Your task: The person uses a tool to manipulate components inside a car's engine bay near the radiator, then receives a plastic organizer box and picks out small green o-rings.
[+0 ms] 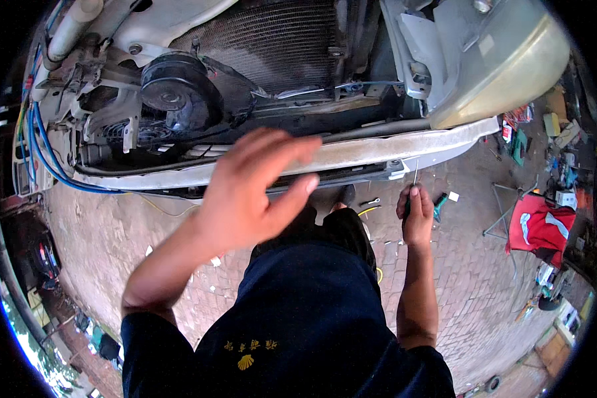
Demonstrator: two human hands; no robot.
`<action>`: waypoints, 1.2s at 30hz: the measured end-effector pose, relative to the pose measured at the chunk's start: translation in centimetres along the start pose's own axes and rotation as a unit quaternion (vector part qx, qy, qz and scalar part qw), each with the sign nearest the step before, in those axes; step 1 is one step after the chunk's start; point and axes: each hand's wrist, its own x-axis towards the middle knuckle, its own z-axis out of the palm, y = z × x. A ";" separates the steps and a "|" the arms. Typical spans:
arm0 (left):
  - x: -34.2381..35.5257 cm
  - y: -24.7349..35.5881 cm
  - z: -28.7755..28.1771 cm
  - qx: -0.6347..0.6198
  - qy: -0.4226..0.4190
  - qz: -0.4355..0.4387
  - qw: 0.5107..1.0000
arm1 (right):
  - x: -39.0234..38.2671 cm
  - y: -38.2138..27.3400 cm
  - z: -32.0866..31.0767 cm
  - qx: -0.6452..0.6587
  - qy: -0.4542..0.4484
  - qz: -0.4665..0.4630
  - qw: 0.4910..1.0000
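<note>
My left hand is raised with its fingers spread, holding nothing, in front of the car's bare front crossbeam. My right hand hangs lower at my side, closed around a screwdriver whose thin shaft points up toward the beam. Above the beam sit a black fan motor and the radiator core. The car's front has its bumper off.
A yellowed headlamp sits at the upper right. Blue hoses curve down the car's left side. On the brick paving lie a wrench, a red folding chair and scattered tools and boxes at the right.
</note>
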 end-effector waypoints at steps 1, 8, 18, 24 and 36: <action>-1.3 0.1 0.6 -0.035 -0.001 0.012 0.999 | -1.1 -0.2 0.1 -0.012 0.004 -0.024 1.000; -5.5 2.2 5.9 -0.301 -0.085 -0.004 0.950 | -9.2 -5.7 4.9 0.015 -0.130 -0.187 0.974; -6.9 0.7 1.9 -0.457 -0.044 -0.027 0.888 | -11.9 -14.2 16.5 -0.045 -0.184 -0.105 0.976; -10.1 -0.4 -0.7 -0.456 0.053 -0.038 0.888 | -12.4 -15.9 20.7 -0.139 -0.228 -0.159 0.951; -12.7 -0.1 -4.6 -0.502 0.131 -0.039 0.854 | -12.0 -20.9 24.7 -0.314 -0.353 -0.295 0.831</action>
